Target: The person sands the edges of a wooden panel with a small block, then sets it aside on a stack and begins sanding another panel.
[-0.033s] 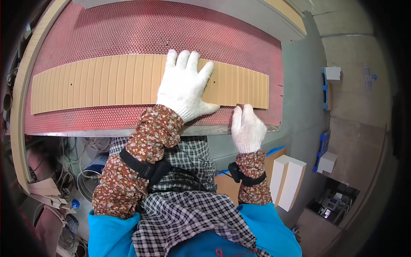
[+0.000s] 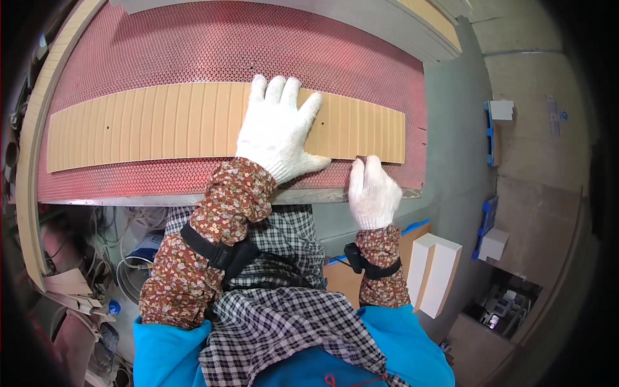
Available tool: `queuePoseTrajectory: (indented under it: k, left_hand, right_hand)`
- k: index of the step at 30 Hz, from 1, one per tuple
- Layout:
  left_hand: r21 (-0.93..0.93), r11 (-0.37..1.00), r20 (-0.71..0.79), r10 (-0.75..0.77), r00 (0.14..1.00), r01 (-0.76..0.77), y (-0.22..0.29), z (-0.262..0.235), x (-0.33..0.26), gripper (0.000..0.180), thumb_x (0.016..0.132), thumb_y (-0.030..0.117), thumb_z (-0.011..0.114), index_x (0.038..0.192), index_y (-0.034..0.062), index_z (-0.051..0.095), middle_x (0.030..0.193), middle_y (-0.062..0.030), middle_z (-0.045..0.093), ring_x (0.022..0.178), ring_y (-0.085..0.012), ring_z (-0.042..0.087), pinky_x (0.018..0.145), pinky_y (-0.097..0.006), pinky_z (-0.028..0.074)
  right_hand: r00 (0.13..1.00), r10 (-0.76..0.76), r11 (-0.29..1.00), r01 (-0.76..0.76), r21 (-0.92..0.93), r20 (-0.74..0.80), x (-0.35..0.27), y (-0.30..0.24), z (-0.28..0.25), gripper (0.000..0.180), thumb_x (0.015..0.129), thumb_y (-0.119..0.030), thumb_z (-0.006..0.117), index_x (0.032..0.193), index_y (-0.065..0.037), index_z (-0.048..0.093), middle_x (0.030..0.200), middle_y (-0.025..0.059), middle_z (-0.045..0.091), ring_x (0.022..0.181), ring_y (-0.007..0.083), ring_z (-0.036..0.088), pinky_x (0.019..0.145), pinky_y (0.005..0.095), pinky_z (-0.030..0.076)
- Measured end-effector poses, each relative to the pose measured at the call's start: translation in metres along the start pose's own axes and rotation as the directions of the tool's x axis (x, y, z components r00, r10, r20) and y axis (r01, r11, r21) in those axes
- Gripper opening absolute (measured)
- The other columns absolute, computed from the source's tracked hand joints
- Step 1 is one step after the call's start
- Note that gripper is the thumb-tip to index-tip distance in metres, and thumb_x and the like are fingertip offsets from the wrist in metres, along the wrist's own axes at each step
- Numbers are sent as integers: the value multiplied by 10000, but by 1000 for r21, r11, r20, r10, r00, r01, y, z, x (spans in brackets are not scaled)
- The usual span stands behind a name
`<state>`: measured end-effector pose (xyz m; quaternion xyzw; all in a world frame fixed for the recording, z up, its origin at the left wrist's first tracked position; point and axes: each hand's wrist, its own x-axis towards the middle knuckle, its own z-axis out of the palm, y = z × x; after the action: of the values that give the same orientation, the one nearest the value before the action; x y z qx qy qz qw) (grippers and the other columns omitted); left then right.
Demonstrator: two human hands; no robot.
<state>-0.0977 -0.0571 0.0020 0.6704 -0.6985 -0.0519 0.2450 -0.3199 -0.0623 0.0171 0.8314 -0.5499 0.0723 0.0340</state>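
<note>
A long tan board [image 2: 174, 122] with evenly spaced cross grooves and small dark holes lies on a red mesh mat [image 2: 193, 39]. My left hand [image 2: 274, 132], in a white knit glove, rests flat on the board right of its middle, fingers spread and pointing away from me. At the near edge, toward the board's right end, my right hand [image 2: 374, 193] is closed in a pinch, also gloved in white. A sliver of something dark reddish-brown shows at its fingertips, touching the board's edge; most of it is hidden by the fingers.
A wooden strip [image 2: 39, 129] runs along the table's left side, and a pale panel [image 2: 361, 19] borders the far side. Below right stand white blocks [image 2: 438, 274]. A metal bucket [image 2: 135, 267] and hoses sit below left. White boxes on blue pallets [image 2: 493, 245] stand farther right.
</note>
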Motion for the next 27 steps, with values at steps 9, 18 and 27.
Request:
queuePoseTrajectory:
  k: [9, 18, 27]
  left_hand:
    - [-4, 999, -69, 43, 997, -44, -1, 7, 0, 872, 651, 582, 853, 1307, 55, 625, 1231, -212, 570, 1249, -373, 502, 1177, -611, 280]
    - [-5, 999, -94, 40, 995, -41, 0, 7, -1, 892, 638, 568, 866, 1327, 61, 610, 1259, -213, 562, 1262, -378, 499, 1187, -616, 268]
    - [11, 1000, 14, 7, 1000, -7, 0, 2, 0, 970, 631, 607, 862, 1402, 87, 584, 1356, -227, 535, 1348, -405, 458, 1211, -611, 254]
  right_hand:
    - [999, 47, 999, -47, 23, -5, 22, 3, 7, 197, 1025, -271, 603, 946, -93, 628, 701, 138, 699, 604, 316, 710, 549, 424, 558]
    - [1000, -15, 999, 15, 29, 15, 25, 5, 1, 218, 1036, -286, 571, 997, -94, 666, 730, 145, 720, 624, 314, 724, 554, 430, 560]
    - [999, -34, 998, 35, -53, 6, 121, 2, 18, 364, 1050, -375, 510, 1121, -69, 695, 845, 185, 765, 784, 375, 759, 774, 517, 591]
